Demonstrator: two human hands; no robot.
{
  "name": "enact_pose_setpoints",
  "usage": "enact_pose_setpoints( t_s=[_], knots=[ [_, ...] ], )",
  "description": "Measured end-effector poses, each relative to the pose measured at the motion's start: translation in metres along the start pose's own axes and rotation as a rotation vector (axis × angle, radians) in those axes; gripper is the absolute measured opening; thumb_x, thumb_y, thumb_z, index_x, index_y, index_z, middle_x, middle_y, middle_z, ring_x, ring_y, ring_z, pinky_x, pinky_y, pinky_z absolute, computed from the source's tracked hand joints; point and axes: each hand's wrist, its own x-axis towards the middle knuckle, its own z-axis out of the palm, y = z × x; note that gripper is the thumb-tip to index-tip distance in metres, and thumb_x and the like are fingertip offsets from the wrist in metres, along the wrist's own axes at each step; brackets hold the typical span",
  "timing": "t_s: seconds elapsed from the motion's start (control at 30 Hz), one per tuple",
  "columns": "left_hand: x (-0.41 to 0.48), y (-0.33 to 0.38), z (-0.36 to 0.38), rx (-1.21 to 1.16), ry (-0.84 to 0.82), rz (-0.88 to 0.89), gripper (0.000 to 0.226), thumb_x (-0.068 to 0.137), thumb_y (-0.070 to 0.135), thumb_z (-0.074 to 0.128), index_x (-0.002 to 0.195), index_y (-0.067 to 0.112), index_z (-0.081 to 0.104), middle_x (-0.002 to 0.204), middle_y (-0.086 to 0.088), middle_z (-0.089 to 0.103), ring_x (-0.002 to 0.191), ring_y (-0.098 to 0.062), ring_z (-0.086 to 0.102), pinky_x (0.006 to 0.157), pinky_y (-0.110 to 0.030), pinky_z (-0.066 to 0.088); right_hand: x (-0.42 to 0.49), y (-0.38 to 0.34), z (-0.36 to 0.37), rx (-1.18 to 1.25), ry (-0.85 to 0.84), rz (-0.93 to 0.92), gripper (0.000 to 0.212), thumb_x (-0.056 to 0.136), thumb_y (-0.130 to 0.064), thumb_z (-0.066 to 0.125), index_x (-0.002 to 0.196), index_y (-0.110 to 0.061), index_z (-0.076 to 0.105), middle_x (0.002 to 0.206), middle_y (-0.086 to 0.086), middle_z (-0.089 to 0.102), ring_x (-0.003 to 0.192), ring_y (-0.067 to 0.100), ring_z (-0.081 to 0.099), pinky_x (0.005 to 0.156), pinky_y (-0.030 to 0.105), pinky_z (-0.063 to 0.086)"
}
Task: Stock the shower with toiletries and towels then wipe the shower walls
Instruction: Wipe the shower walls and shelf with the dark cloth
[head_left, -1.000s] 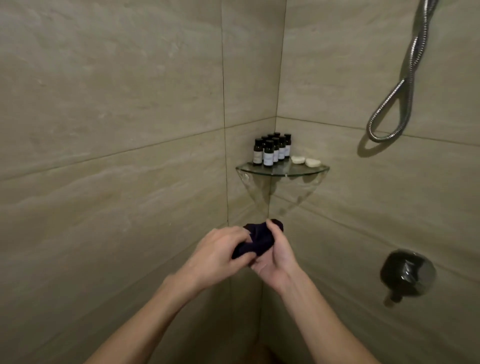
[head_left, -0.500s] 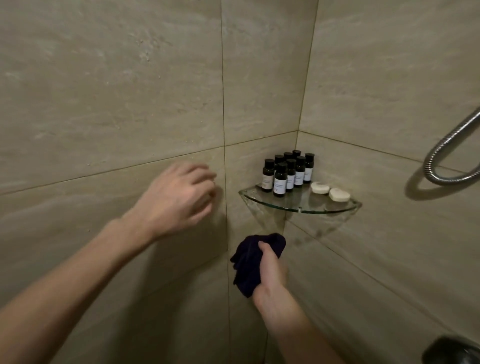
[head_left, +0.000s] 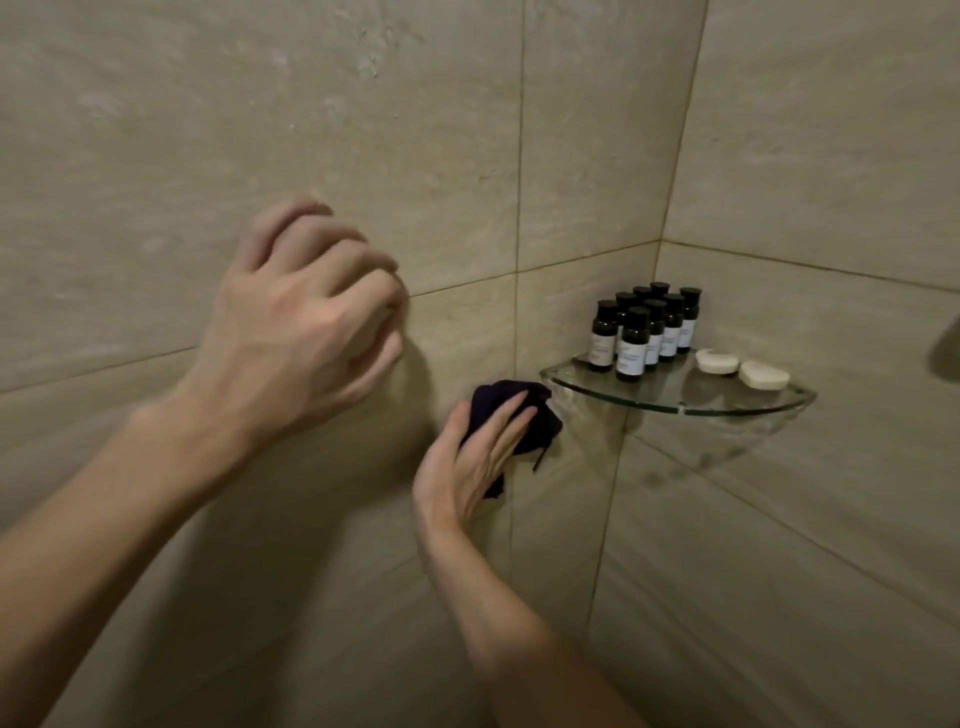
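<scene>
Facing beige tiled shower walls (head_left: 363, 130) that meet in a corner at right. Up before the left-side wall, just above a grout line, the left hand (head_left: 301, 332), fingers loosely bent and gripping nothing; contact with the tile impossible to tell. Fixed into the wall corner, a clear glass shelf (head_left: 675, 408). Lower, just left of the shelf's left tip, the right hand (head_left: 472, 462), fingers straight and laid flat, pressing a dark cloth (head_left: 548, 431) against the wall, not curled round it. Bunched, poking out above and right of the fingers, close under the shelf's left end. Upright at the shelf's back corner, a cluster of small dark bottles (head_left: 631, 353) with black caps and pale labels. Near the shelf's right end, two white soaps (head_left: 717, 360) side by side, apart from the bottles.
</scene>
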Motion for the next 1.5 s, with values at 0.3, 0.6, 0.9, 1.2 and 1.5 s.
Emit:
enact_pose_setpoints(
  t_s=[0.3,0.6,0.9,1.2,1.5],
  knots=[
    [-0.037,-0.013,-0.01,0.009,0.066,0.076,0.024,0.095,0.025,0.057,0.089,0.009,0.073,0.117,-0.009,0.072,0.116,-0.032,0.065,0.11,-0.05,0.041,0.004,-0.066,0.02,-0.27,-0.046,-0.793,0.065,0.102,-0.045,0.021,0.158,-0.013,0.02,0.167,0.012,0.013,0.155,0.026,0.012,0.123,0.053,0.009],
    [-0.049,-0.02,-0.008,0.046,0.004,0.095,0.027,0.097,0.025,0.052,0.096,0.005,0.071,0.127,-0.011,0.068,0.126,-0.036,0.058,0.113,-0.051,0.037,0.037,-0.047,0.013,-0.416,0.058,-0.869,0.064,0.103,-0.042,0.027,0.157,-0.009,0.023,0.165,0.018,0.018,0.154,0.031,0.012,0.123,0.055,0.012],
    [-0.064,-0.013,-0.006,0.059,-0.131,0.092,0.036,0.098,0.013,0.041,0.124,0.002,0.064,0.141,-0.02,0.056,0.138,-0.039,0.046,0.119,-0.054,0.029,-0.092,0.097,-0.004,-0.621,-0.351,-0.889,0.063,0.103,-0.042,0.029,0.16,-0.026,0.009,0.164,0.014,0.014,0.147,0.036,0.026,0.119,0.057,0.02],
    [-0.121,0.032,0.0,-0.037,-0.425,0.187,0.05,0.096,0.02,0.05,0.138,-0.006,0.052,0.143,-0.027,0.052,0.138,-0.042,0.044,0.119,-0.055,0.027,-0.073,0.099,-0.013,-0.737,-0.491,-1.199,0.067,0.072,-0.028,0.062,0.137,-0.02,0.047,0.13,0.016,0.054,0.124,0.036,0.044,0.118,0.043,0.026],
    [-0.182,0.089,0.038,-0.252,-0.652,0.161,0.062,0.091,0.031,0.055,0.145,0.002,0.047,0.148,-0.023,0.048,0.142,-0.037,0.041,0.12,-0.051,0.03,0.039,0.106,-0.047,-0.156,-0.109,-0.047,0.075,0.094,-0.036,0.034,0.16,-0.019,0.003,0.168,0.006,0.008,0.154,0.02,0.01,0.126,0.038,0.008]
  ],
)
